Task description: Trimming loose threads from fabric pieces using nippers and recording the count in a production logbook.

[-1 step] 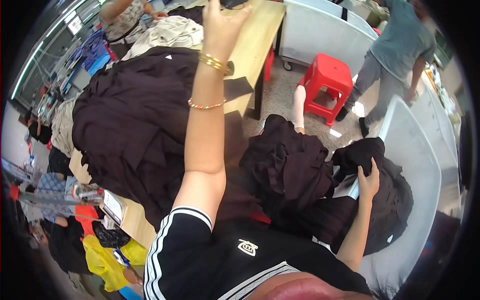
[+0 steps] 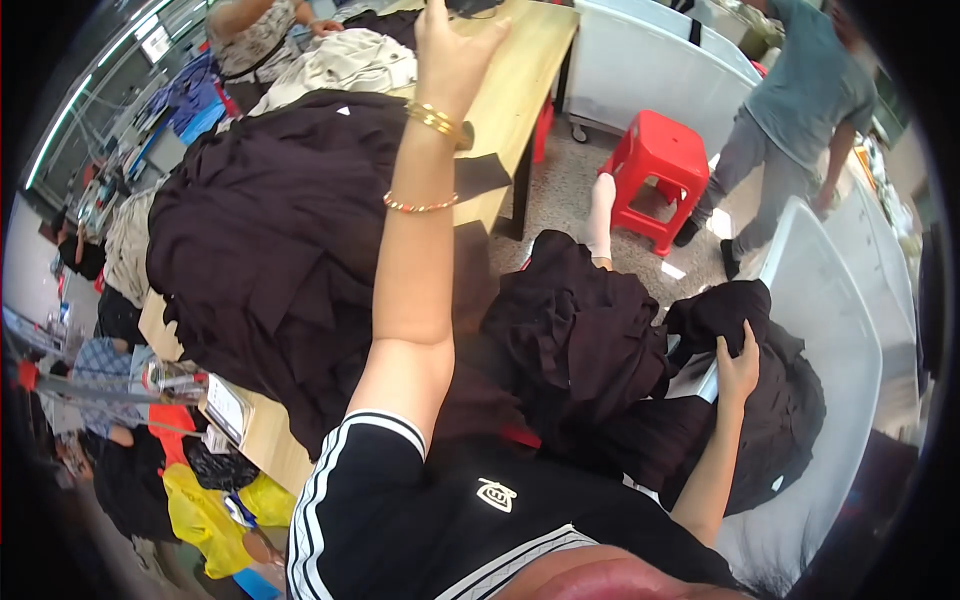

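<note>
My left arm stretches far forward over the table, a gold bangle and a beaded bracelet on it. My left hand (image 2: 455, 62) is at the upper edge, thumb and fingers apart; some fingertips are cut off, and I see nothing held in it. A dark object (image 2: 474, 8) lies just beyond it. A large heap of dark brown cloth (image 2: 270, 240) covers the table left of my arm. My right hand (image 2: 738, 372) grips a bunched piece of dark cloth (image 2: 722, 312) at the rim of a white bin (image 2: 835, 300). More dark cloth (image 2: 575, 330) is gathered in front of me.
The wooden table (image 2: 530, 60) runs forward, with cream cloth (image 2: 345, 70) and a person's arm (image 2: 255, 35) at its far left. A red stool (image 2: 660, 165) stands on the floor, a person in grey (image 2: 800, 110) beyond it. Yellow bags (image 2: 205, 520) lie lower left.
The view has shifted very slightly, so the table and stool sit a little further right. Both hands keep nearly the same pose.
</note>
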{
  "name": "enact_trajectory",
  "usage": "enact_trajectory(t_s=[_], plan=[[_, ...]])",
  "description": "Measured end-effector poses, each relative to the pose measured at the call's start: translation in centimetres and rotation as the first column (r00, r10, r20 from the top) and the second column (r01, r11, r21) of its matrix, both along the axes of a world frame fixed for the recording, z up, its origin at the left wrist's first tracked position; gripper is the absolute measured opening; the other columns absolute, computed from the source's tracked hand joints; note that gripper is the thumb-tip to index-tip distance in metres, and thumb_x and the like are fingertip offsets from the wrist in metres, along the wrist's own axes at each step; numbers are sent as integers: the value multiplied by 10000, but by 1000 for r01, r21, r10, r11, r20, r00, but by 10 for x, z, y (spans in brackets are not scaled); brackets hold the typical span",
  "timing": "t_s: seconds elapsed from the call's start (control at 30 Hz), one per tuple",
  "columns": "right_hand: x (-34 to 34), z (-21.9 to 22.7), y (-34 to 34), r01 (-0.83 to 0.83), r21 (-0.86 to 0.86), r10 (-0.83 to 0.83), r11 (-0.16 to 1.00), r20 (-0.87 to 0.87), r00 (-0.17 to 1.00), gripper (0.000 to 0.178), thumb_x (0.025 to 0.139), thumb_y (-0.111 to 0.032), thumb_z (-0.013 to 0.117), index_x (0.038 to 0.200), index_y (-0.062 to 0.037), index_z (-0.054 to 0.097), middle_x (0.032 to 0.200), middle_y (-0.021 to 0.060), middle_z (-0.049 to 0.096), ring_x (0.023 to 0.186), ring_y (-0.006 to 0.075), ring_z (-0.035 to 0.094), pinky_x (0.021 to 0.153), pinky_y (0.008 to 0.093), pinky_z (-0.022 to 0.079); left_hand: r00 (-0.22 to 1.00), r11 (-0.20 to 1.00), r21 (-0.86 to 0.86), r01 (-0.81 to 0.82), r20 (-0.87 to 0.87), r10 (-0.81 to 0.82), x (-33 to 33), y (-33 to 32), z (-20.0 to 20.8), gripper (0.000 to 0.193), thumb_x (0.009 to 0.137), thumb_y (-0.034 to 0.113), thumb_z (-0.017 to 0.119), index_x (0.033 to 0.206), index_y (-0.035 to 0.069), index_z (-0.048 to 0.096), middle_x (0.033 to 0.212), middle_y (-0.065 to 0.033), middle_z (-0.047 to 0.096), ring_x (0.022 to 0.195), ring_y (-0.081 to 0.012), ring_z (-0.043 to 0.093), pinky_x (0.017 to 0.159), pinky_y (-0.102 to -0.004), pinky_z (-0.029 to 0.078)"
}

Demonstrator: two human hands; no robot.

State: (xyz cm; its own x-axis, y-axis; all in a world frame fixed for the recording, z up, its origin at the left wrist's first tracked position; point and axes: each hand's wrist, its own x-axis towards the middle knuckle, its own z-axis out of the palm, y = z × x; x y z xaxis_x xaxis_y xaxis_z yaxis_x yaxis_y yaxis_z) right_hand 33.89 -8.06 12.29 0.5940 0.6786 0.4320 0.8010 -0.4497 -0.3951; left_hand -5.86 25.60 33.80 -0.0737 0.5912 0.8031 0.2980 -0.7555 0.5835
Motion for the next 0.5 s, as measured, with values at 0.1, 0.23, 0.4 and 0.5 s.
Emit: enact_trajectory(t_s=[0.1, 0.23, 0.4, 0.5], plan=[[10, -4, -1, -41, 35, 40, 999, 28, 999, 578, 759, -245, 734, 1293, -132, 542, 1070, 117, 620, 1005, 287, 603, 856, 356, 472, 987, 982, 177, 67, 136, -91, -3, 9, -18, 935, 707, 157, 779, 1427, -73, 229, 1301, -261, 458, 1220, -336, 449, 1024, -366, 378], [1, 4, -1, 10, 2, -10, 1000, 18, 1000, 568, 759, -234, 734, 1286, -128, 548, 1062, 119, 621, 1000, 285, 604, 858, 353, 469, 801, 837, 133, 531, 244, -547, -17, -9, -8, 922, 715, 112, 753, 1421, -102, 200, 1238, -246, 484, 1162, -320, 476, 969, -377, 419], [6, -2, -3, -20, 24, 20, 1000, -6, 1000, 578, 763, -244, 730, 1299, -144, 537, 1113, 112, 615, 1026, 280, 601, 870, 352, 467, 968, 965, -196, 177, 210, -135, -15, 23, -30, 988, 755, 182, 748, 1468, -37, 99, 1087, -173, 561, 857, -184, 650, 678, -275, 532], [-3, 2, 0, 12, -12, -12, 1000, -19, 1000, 574, 762, -242, 731, 1293, -134, 543, 1137, 119, 614, 1044, 281, 598, 883, 354, 465, 990, 989, -120, 82, 128, -66, -10, 37, -40, 1008, 736, 177, 760, 1461, -51, 98, 1097, -188, 561, 943, -227, 602, 749, -303, 493]])
